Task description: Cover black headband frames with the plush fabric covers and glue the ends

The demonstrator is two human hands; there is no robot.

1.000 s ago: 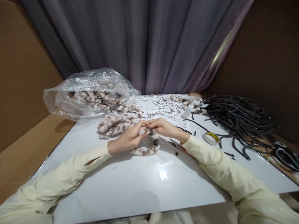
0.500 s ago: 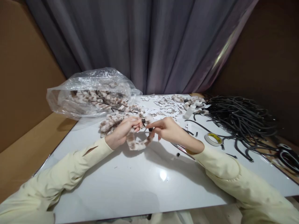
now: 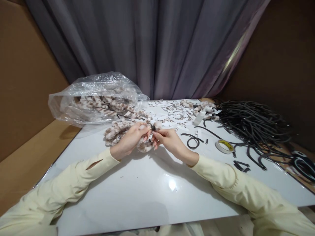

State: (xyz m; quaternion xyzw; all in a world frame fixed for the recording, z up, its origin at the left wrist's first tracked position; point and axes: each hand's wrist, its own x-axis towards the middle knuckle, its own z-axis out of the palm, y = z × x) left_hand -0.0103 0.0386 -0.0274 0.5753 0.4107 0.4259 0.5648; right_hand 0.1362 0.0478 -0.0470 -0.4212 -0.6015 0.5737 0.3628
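Over the middle of the table my left hand (image 3: 133,136) pinches one end of a fluffy white-and-brown plush strip (image 3: 145,146). The strip hangs in a loop below my fingers. Facing it, my right hand (image 3: 169,137) is closed, with thumb and finger on a small black piece (image 3: 153,127) at the strip's ends. My fingertips almost meet there, so how the black piece joins the plush is hidden. Just left of and behind my left hand lies a heap of similar plush strips (image 3: 115,129).
A clear plastic bag (image 3: 66,108) of plush pieces lies at back left. Scraps (image 3: 169,109) litter the table's far part. To the right are a small white bottle (image 3: 199,118), black cord pieces (image 3: 193,143), a tape roll (image 3: 224,147), a black cord pile (image 3: 253,121) and scissors (image 3: 304,167).
My right hand has moved left and up, closing on the black piece beside my left fingertips. The plush loop has drawn smaller. My left hand has barely moved.
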